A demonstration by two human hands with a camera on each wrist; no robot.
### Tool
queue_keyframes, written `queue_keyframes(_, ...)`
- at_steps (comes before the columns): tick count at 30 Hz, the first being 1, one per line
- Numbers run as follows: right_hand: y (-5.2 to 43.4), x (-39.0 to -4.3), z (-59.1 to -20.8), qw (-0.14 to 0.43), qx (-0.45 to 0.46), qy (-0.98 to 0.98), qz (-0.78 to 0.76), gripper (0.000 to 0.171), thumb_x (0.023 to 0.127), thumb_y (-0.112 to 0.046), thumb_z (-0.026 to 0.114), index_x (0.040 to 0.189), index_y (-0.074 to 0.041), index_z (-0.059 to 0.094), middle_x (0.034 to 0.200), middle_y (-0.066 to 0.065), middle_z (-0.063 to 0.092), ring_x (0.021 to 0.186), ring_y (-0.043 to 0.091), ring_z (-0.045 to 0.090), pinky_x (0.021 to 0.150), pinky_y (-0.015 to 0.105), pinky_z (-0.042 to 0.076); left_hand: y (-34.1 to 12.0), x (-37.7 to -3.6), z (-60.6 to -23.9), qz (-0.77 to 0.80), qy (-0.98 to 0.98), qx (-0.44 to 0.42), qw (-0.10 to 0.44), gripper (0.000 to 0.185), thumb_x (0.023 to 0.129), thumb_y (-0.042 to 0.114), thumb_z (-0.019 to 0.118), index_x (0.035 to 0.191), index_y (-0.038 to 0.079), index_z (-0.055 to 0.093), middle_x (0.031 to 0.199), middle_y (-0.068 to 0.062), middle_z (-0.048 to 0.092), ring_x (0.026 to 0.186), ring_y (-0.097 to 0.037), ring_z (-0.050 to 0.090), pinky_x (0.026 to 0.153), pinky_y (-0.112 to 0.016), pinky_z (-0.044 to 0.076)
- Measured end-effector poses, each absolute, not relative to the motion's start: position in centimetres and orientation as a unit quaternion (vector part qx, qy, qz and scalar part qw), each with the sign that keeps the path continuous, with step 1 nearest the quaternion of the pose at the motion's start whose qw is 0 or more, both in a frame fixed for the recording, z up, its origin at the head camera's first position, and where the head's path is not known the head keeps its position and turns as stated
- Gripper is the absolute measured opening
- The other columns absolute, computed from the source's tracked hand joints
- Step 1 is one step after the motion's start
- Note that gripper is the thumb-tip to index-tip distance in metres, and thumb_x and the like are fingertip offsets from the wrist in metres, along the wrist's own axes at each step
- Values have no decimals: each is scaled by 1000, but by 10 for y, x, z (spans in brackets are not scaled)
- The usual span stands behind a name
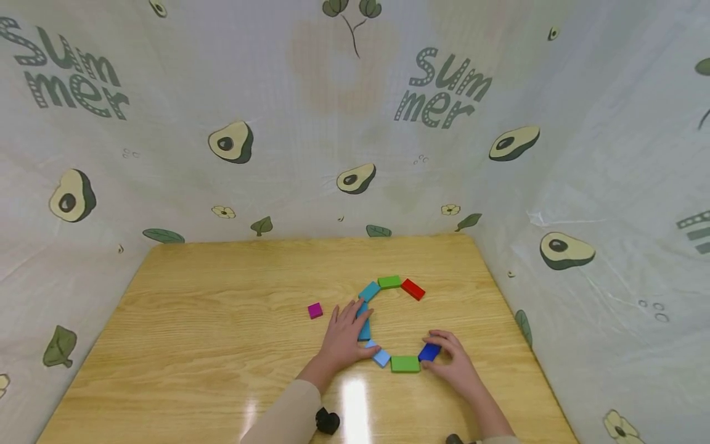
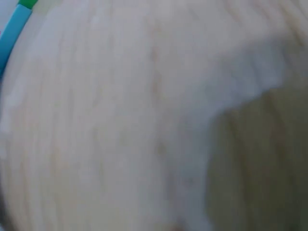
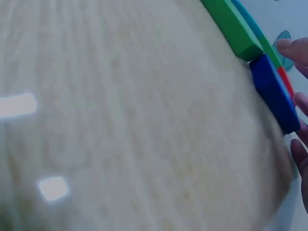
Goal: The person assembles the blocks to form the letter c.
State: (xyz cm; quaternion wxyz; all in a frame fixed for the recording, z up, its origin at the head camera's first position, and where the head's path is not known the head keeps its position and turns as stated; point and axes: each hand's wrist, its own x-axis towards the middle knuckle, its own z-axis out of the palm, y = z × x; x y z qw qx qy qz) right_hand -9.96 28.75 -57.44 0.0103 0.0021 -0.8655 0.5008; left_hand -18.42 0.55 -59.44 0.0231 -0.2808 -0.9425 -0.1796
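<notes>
Small coloured blocks form an arc on the wooden table, its gap facing right. With spread fingers, my left hand (image 1: 344,339) reaches over the arc's left side, fingertips at the long blue block (image 1: 363,330) and the upper blue block (image 1: 369,291). Its thumb lies at the light blue block (image 1: 381,357). At the lower right end, my right hand (image 1: 455,364) holds a dark blue block (image 1: 429,352) between thumb and fingers. That block (image 3: 273,91) meets the corner of the lower green block (image 3: 236,31) in the right wrist view.
Another green block (image 1: 389,282) and a red block (image 1: 413,289) make up the arc's top. Left of the arc sits a magenta cube (image 1: 315,310). A printed cloth (image 1: 299,135) hangs around the table (image 1: 222,308) at the back and sides.
</notes>
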Motion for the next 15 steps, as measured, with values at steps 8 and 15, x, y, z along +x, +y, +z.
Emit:
queue_keyframes(8,277,-119,-556,14,28,-873,487,44,78,-7,81,120,-7,67,135,6,50,130,31,40,103,54,36,-10,-183,-576,-155,-933,-313,90,87,78,73,60,146,21,44,155,-6,30,141,-32,29,111,-58,23)
queue_keyframes(15,261,-140,-542,21,72,-876,476,43,77,-8,82,118,-6,69,133,8,52,129,35,41,102,59,36,-27,-185,-559,-122,-939,-304,101,87,77,76,59,146,25,44,153,-6,34,138,-29,33,109,-59,28)
